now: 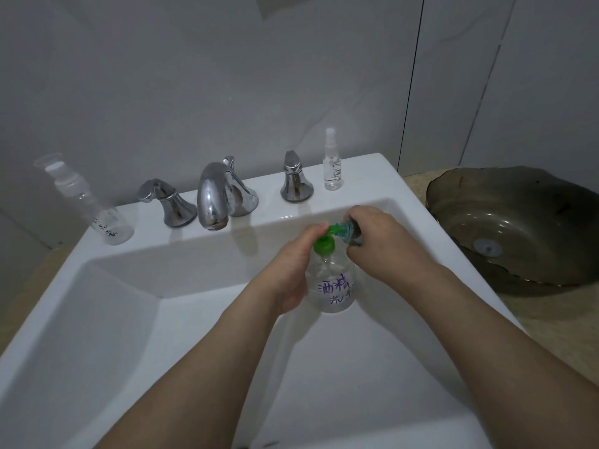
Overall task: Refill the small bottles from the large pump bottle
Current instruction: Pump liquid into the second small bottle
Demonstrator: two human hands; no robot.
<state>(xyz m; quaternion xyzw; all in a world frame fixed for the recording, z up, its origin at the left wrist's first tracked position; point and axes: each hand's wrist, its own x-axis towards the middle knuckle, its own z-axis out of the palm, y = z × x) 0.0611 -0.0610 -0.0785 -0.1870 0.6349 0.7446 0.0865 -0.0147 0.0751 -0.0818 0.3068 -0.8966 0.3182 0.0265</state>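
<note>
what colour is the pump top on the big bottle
Green; the pump top on the large pump bottle shows clearly in the head view.

We see a clear pump bottle [330, 286] with green pump head [324, 245] and purple handwriting, a white sink [97, 319], chrome faucet [214, 196], and a dark translucent grey-brown bowl [518, 222].
</note>
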